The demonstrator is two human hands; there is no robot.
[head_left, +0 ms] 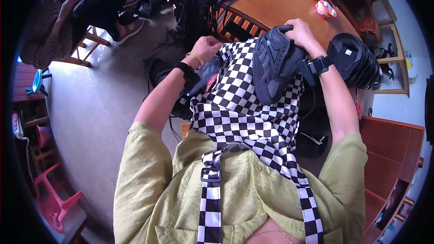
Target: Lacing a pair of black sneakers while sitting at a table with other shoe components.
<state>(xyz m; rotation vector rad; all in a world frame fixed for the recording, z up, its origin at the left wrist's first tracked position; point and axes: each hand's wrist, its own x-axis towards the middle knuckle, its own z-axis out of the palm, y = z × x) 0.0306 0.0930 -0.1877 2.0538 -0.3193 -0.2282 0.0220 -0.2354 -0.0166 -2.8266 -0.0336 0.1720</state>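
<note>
A dark grey and black sneaker [272,65] rests on the black-and-white checked apron [235,81] over my lap, its toe towards me. My right hand [301,35] grips the sneaker at its far upper end, with the fingers curled over the edge. Left of the sneaker, beside the apron's far edge, my left hand [208,48] is raised with its fingers curled together. Whatever it pinches, if anything, is too small or blurred to make out. A thick bundle of black shoelaces [194,0] hangs over the table edge just beyond my left hand.
The wooden table [266,0] ahead carries a pink-and-white tub [325,8]. Dark shoes [350,56] are stacked at the right, and more [158,74] lie low on the left. Far left, a person [49,31] sits near a wooden stool [86,47]. A reddish cabinet [391,153] stands right.
</note>
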